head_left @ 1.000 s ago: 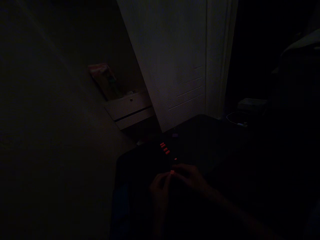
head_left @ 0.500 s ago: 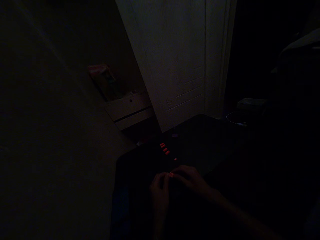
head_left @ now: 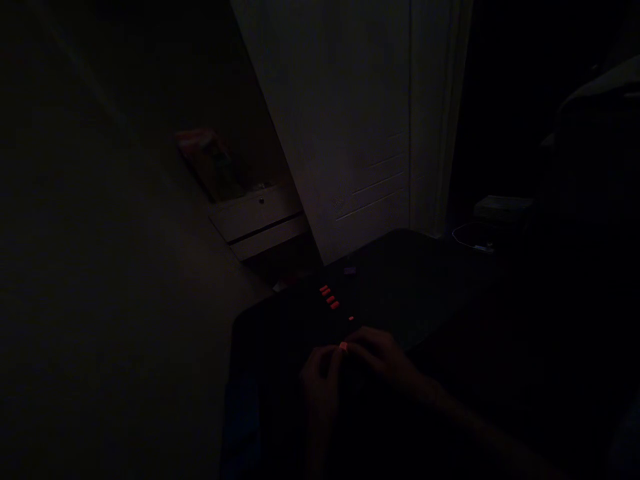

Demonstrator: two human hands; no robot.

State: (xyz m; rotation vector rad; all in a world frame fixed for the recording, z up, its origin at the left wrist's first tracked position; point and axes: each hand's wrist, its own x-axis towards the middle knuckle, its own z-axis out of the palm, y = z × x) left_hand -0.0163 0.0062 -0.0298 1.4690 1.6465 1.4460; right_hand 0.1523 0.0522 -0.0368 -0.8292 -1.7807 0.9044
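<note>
Both hands meet over the dark table (head_left: 400, 287), fingertips pinched at a small orange-red piece (head_left: 343, 347). My left hand (head_left: 320, 373) is closed at its left side, thumb and forefinger against it. From the right, my right hand (head_left: 383, 353) is closed on the same piece. Its exact kind is too dark and small to make out. Beyond the fingers lies a smaller orange-red bit (head_left: 351, 318). Several short red cylinders (head_left: 330, 299) lie in a row farther back.
A small dark purplish object (head_left: 349, 271) rests near the table's back edge. Behind stands a pale panelled door (head_left: 350, 120), with a drawer unit (head_left: 265, 213) to its left. At the right are a thin white cable (head_left: 463, 230) and a pale box (head_left: 503, 205). The room is very dark.
The piece between my fingertips has shifted and turned slightly, with my right fingers a little higher. The row of red cylinders has stayed put. The picture is a bit darker.
</note>
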